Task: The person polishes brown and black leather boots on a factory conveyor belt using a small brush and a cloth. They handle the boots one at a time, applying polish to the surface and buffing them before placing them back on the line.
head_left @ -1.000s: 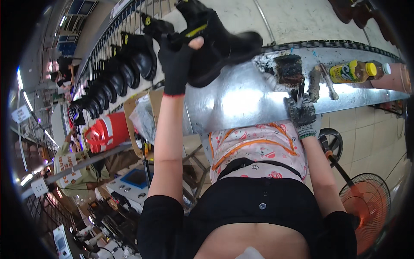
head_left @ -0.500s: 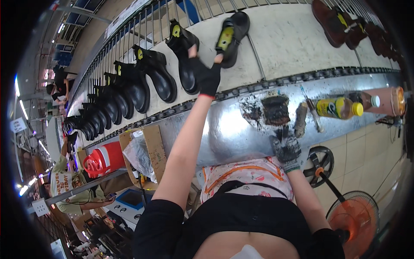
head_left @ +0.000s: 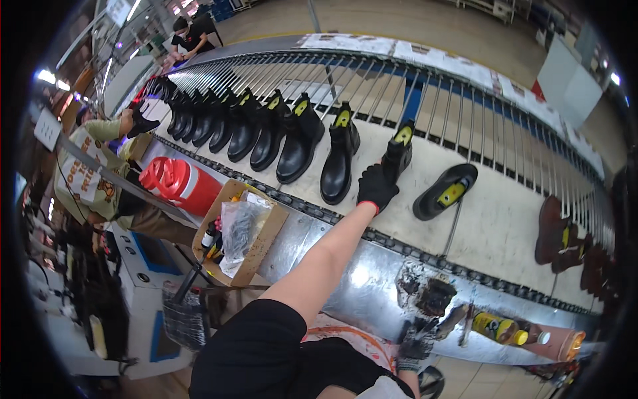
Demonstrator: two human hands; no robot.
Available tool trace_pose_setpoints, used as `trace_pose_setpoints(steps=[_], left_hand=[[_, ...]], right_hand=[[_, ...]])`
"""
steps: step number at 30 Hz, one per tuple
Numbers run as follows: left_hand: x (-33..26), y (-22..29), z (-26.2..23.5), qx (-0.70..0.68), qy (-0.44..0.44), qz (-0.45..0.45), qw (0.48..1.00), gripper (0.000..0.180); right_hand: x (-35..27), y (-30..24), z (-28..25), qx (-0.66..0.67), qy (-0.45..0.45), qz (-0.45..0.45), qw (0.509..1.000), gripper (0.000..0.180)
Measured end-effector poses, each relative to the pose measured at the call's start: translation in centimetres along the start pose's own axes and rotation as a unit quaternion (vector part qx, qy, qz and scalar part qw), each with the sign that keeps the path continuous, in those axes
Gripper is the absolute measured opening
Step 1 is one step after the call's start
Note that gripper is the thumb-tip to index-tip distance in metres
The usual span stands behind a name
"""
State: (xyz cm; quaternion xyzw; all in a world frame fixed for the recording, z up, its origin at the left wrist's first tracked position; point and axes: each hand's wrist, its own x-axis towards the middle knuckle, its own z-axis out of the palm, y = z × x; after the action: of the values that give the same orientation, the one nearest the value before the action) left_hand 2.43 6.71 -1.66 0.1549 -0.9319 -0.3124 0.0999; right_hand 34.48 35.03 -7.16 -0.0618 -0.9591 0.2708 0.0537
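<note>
My left hand (head_left: 378,188), in a black fingerless-looking glove with a red cuff, is closed round the front of a black ankle boot (head_left: 399,154) standing on the pale conveyor. Its yellow insole tab shows above the shaft; my hand hides the toe. Just to the right, another black boot (head_left: 446,193) lies tipped over. A standing black boot (head_left: 339,159) is to the left. Low in view, my right hand (head_left: 415,344), in a grey, black-stained glove, is over the metal bench edge, its dark fingers stretched out beside a grey cloth-wrapped stick (head_left: 453,322).
Several black boots (head_left: 300,143) line the conveyor (head_left: 492,239) to the left; brown boots (head_left: 550,226) stand right. On the metal ledge are a black-stained pad (head_left: 435,296), bottles (head_left: 495,326), a cardboard box (head_left: 266,239) and red jugs (head_left: 193,189). Two other people work at the left.
My view has swung left, so the boots sit further right in it. My left hand, with thumb and finger spread between two boots before, has closed on the standing one.
</note>
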Motion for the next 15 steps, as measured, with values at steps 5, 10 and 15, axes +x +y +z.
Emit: trace_pose_setpoints(steps=[5,10,15], left_hand=[[0.6,-1.1,0.7,0.053,-0.052,-0.029,0.997,0.085],[-1.3,-2.2,-3.2,-0.009,-0.105,-0.049,0.993,0.08],[-8.7,-3.2,-10.2,-0.161,-0.038,0.035,0.986,0.077]], right_hand=[[0.9,0.2,0.1,-0.016,-0.025,0.01,0.999,0.064],[1.2,-0.4,0.1,-0.047,0.001,0.002,0.999,0.042],[1.1,1.9,1.7,-0.1,-0.015,-0.002,0.995,0.054]])
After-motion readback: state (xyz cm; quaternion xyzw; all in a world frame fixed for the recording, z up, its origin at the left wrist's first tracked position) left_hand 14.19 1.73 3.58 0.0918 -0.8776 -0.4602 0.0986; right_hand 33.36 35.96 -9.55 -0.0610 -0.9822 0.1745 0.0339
